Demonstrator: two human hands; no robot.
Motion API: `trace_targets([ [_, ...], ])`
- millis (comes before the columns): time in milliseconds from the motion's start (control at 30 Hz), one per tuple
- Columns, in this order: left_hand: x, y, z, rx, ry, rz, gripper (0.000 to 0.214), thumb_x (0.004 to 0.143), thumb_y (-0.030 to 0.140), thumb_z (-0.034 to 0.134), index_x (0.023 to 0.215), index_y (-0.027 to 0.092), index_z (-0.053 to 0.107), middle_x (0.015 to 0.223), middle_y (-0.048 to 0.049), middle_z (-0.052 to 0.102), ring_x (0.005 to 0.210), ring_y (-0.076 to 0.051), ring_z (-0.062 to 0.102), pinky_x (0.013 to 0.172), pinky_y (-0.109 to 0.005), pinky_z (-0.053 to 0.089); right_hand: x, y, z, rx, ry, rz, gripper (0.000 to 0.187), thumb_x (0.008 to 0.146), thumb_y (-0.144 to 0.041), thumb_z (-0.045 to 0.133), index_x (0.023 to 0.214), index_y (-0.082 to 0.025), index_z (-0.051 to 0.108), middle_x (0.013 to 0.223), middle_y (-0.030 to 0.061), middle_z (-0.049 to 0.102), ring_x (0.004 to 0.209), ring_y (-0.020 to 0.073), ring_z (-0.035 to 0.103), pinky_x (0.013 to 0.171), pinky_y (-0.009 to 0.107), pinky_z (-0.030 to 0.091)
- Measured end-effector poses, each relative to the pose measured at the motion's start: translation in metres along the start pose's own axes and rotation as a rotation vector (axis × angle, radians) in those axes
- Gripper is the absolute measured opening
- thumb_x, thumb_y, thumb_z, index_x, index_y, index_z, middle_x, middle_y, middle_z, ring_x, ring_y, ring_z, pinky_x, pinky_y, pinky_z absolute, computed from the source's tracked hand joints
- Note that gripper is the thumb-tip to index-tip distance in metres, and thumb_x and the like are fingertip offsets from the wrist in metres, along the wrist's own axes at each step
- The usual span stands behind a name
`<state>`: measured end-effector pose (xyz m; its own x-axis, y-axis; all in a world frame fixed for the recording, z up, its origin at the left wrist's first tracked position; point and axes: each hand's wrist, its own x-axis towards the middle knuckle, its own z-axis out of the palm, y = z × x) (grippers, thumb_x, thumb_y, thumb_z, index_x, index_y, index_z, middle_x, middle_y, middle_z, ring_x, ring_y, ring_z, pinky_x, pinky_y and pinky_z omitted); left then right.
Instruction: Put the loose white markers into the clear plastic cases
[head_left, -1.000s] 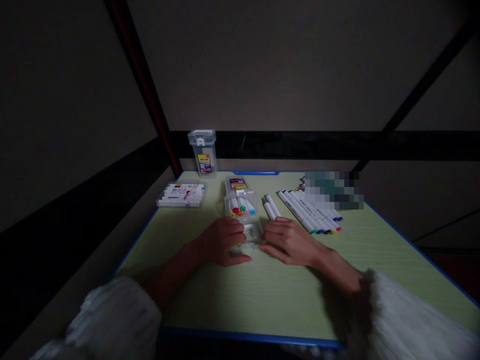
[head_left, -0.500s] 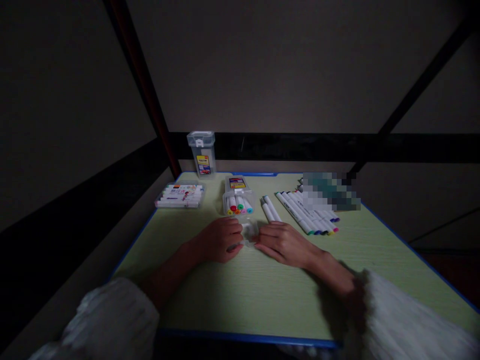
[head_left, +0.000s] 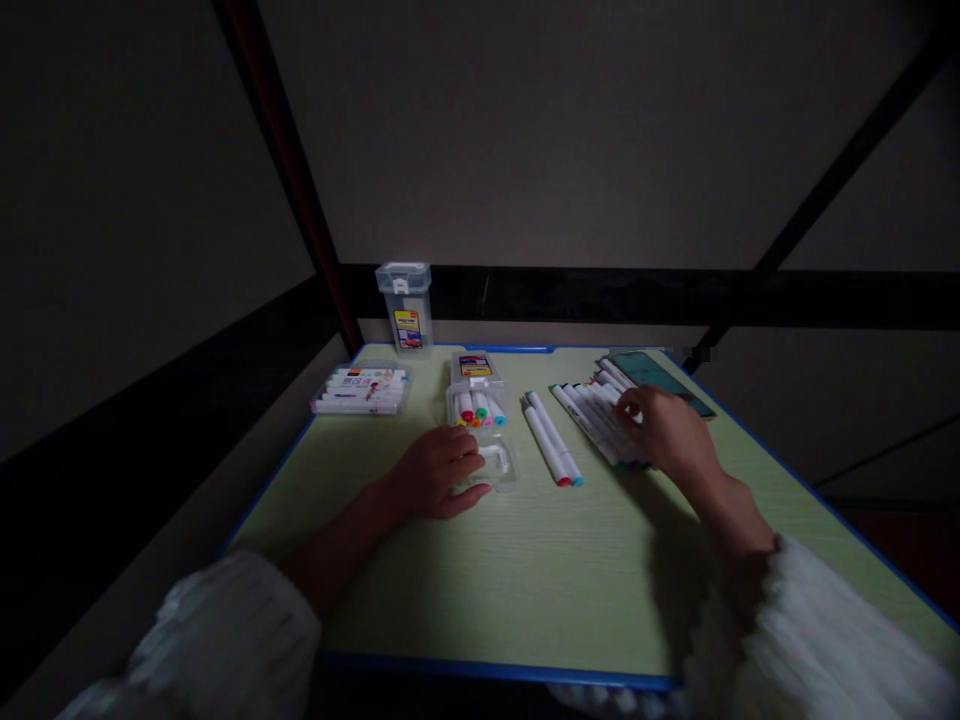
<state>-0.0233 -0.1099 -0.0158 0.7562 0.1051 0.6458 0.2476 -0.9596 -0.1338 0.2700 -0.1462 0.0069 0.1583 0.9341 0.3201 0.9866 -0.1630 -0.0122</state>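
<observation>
My left hand [head_left: 442, 472] rests on the table with its fingers apart, beside and touching the clear open lid [head_left: 504, 470] of a plastic marker case [head_left: 476, 375]. Colourful cap ends of several markers show inside that case. Over the row of white markers [head_left: 589, 415] on the right is my right hand [head_left: 664, 430], thumb and fingers curled together. Whether a marker is pinched there is hidden by the fingers. Between the hands lie two loose markers [head_left: 551, 440], one with a red end and one with a blue end.
A flat clear case of markers [head_left: 364, 390] lies at the left edge. Behind it stands an upright clear container [head_left: 409, 315] with a latched lid. At the back right, a phone-like flat device [head_left: 660, 378] lies beside the marker row. The table [head_left: 480, 590] has a blue edge.
My right hand has left the clear lid and moved right, over the marker row. The left hand stays by the lid, its fingers now more spread. The two loose markers are now uncovered.
</observation>
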Motion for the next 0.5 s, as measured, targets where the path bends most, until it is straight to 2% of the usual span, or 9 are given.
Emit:
trace_targets([
  [167, -0.001, -0.002, 0.002, 0.005, 0.01, 0.011, 0.016, 0.077, 0.028, 0.048, 0.074, 0.014, 0.055, 0.069, -0.005, 0.056, 0.066, -0.015, 0.049, 0.064, -0.028, 0.044, 0.001, 0.014, 0.01, -0.043, -0.105, 0.115, 0.023, 0.078, -0.032, 0.045, 0.09, -0.018, 0.06, 0.092, 0.011, 0.062, 0.076, 0.0231, 0.06, 0.051, 0.027, 0.032],
  [333, -0.001, -0.002, 0.003, 0.004, -0.021, 0.017, 0.016, 0.078, 0.028, 0.048, 0.074, 0.014, 0.055, 0.07, -0.0048, 0.056, 0.066, -0.015, 0.048, 0.064, -0.028, 0.043, 0.002, 0.012, 0.018, -0.065, -0.217, 0.119, 0.027, 0.081, -0.035, 0.04, 0.088, -0.018, 0.06, 0.093, 0.0123, 0.062, 0.074, 0.0233, 0.06, 0.049, 0.027, 0.03],
  [500, 0.001, 0.0, 0.002, -0.003, -0.032, 0.008, 0.016, 0.079, 0.027, 0.047, 0.073, 0.014, 0.054, 0.068, -0.0049, 0.055, 0.066, -0.015, 0.047, 0.064, -0.028, 0.042, 0.002, 0.007, 0.017, -0.037, -0.236, 0.093, 0.026, 0.08, -0.038, 0.042, 0.084, -0.017, 0.059, 0.086, 0.0118, 0.064, 0.072, 0.0225, 0.06, 0.047, 0.026, 0.029],
])
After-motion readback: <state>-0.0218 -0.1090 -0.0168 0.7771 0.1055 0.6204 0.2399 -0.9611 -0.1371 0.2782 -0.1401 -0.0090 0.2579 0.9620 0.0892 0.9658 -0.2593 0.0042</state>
